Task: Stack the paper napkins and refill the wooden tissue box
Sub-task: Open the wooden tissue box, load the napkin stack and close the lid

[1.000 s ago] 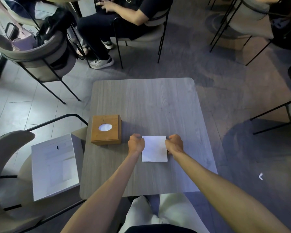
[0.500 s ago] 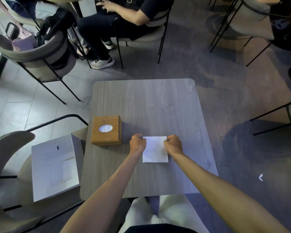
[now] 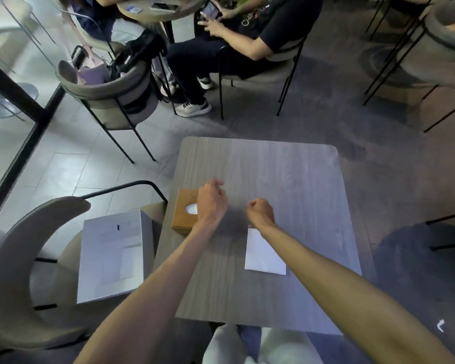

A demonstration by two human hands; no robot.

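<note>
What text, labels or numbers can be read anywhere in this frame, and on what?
None can be read.
White box on the chair: faint printed panels and a small dark mark, too blurred to read.
Phone screen held by the seated person: lit, too small to read.
Wooden tissue box and napkin stack: no visible print.

We see a grey, wood-grained square table top [image 3: 286,179] carrying a honey-brown wooden tissue box [image 3: 182,216] whose oval opening shows white. A plain white square stack of paper napkins [image 3: 260,254] has no print. On the beige chair seat [image 3: 69,248] at our left lies a white cardboard box [image 3: 113,258] with a small black mark. We note pale grey floor tiles [image 3: 71,169].
</note>
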